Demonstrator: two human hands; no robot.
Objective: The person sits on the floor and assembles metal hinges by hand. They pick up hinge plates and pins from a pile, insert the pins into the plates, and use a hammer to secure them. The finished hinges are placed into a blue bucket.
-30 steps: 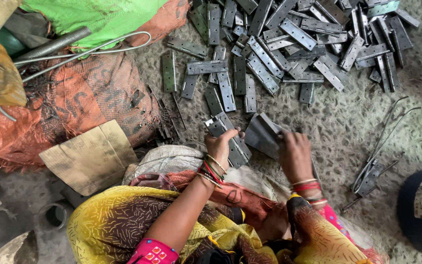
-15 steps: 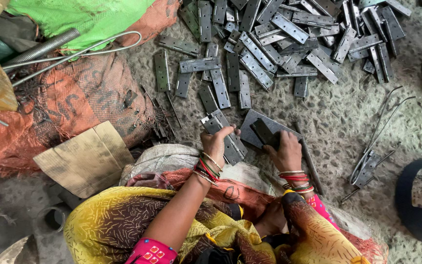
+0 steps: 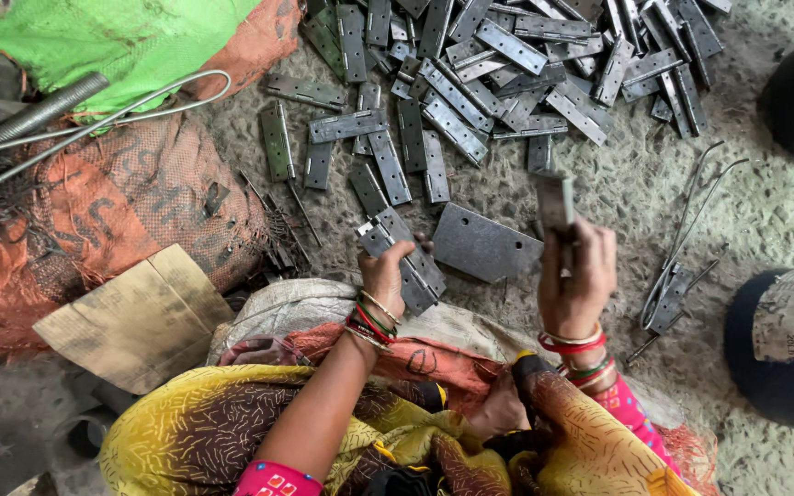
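Left hand (image 3: 386, 274) grips a stack of hinges (image 3: 406, 257); right hand (image 3: 576, 276) grasps one hinge leaf (image 3: 555, 202) upright. Align knuckles squarely before mating, judged advisable.

Rough concrete floor (image 3: 765, 211) strewn with grey metal hinges (image 3: 507, 64), sacks (image 3: 112, 211), cardboard (image 3: 135, 317)

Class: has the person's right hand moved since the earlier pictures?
Yes. The right hand has lifted a hinge piece up, right of the flat plate.
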